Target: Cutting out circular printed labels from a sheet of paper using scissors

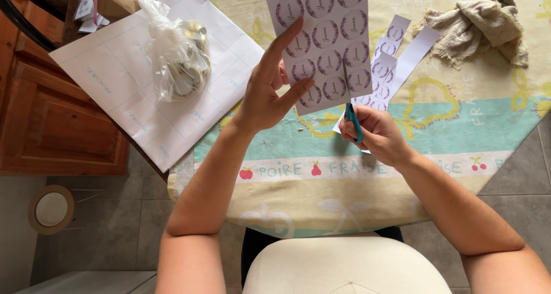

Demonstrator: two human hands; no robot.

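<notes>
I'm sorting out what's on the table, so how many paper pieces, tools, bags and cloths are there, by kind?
Sticker sheet, in the left hand: 1
Cut sticker strips: about 3, overlapping
Large white backing sheet: 1
Scissors, in the right hand: 1
Clear plastic bag: 1
Beige cloth: 1
Total: about 8

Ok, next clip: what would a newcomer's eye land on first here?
Most likely the white sheet of round purple-wreath labels, held up at top centre by the left hand while the right hand cuts into its lower edge with teal-handled scissors. After that, the knotted clear plastic bag lying on a large gridded white sheet at upper left, and the crumpled beige cloth at upper right on the fruit-print tablecloth.
</notes>
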